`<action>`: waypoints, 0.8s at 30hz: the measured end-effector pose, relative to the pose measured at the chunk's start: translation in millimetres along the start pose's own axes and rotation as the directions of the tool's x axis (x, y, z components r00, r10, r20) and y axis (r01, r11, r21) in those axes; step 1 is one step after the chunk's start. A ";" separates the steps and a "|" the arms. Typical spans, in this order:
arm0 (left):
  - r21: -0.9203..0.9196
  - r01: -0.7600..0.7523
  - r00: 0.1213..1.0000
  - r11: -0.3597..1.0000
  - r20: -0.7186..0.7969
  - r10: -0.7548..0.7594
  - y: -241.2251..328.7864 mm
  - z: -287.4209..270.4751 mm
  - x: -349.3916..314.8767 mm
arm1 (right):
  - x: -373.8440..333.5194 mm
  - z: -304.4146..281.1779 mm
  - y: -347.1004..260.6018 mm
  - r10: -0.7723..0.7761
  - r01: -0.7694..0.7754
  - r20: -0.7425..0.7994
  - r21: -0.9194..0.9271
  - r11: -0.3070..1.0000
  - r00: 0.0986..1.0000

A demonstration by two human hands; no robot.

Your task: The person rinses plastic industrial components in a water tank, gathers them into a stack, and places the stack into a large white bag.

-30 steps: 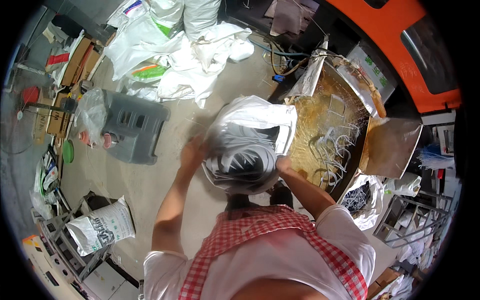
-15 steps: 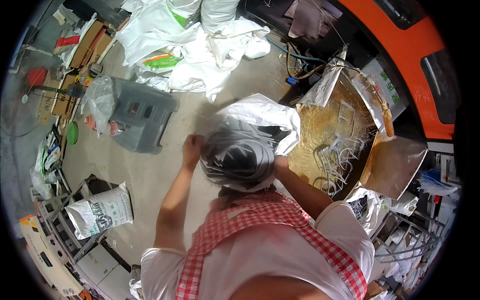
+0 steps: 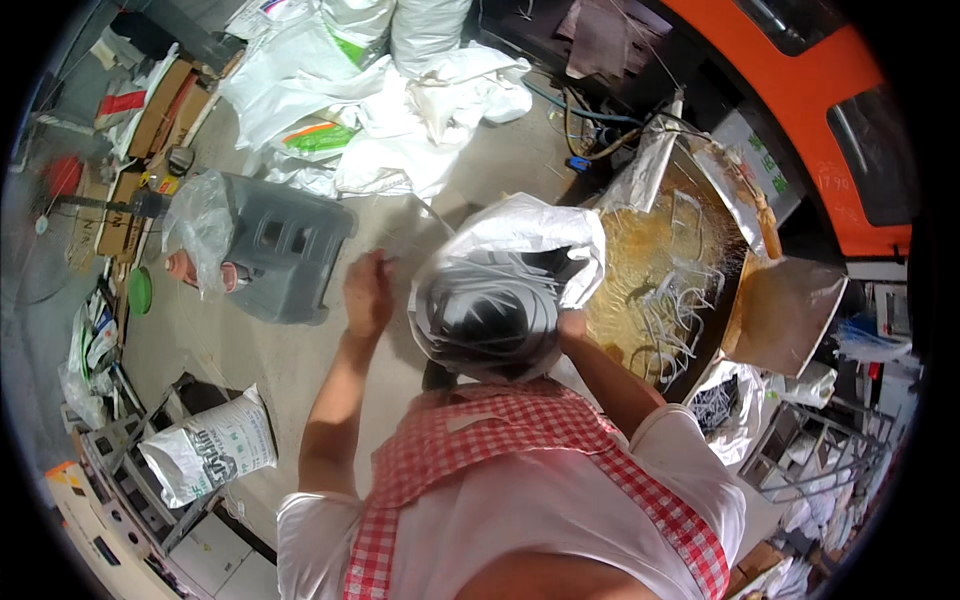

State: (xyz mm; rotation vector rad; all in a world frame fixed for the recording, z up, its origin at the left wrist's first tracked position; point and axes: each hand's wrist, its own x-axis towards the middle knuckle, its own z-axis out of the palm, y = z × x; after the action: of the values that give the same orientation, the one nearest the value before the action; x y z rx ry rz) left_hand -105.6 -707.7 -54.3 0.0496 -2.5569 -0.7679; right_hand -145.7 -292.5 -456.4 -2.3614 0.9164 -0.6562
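A white woven sack (image 3: 530,218) stands upright in front of me with its mouth folded back. Inside it lie many grey curved plastic strips (image 3: 480,310), coiled round a dark hollow. My right hand (image 3: 572,328) is closed on the sack's right rim, near a loose fold. Off to the left of the sack, my left hand (image 3: 370,290) hangs in the air, apart from the rim. Its fingers look loosely bent and apart, and I see nothing held in them.
To the right stands a bin of yellowish water (image 3: 625,280) with pale strips (image 3: 670,315) in it. A grey plastic jerrycan (image 3: 285,245) lies at left. White sacks (image 3: 400,120) are heaped ahead, an orange machine (image 3: 850,150) stands far right, and a printed sack (image 3: 210,445) rests at lower left.
My left hand has let go of the sack's left rim and moved left and slightly up. My right hand stays on the right rim. The view has shifted slightly.
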 end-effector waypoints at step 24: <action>0.228 0.129 0.969 0.965 0.176 -0.172 -58.8 113.2 -72.8 | 103.2 -146.3 -110.9 0.588 0.071 0.123 0.991 -0.110 -0.799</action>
State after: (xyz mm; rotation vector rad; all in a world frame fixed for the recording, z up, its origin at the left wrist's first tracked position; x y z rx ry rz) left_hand -96.9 -687.3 -199.5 0.2542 -2.8404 -0.5707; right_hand -114.2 -337.9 -253.2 0.8204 2.1405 -1.4042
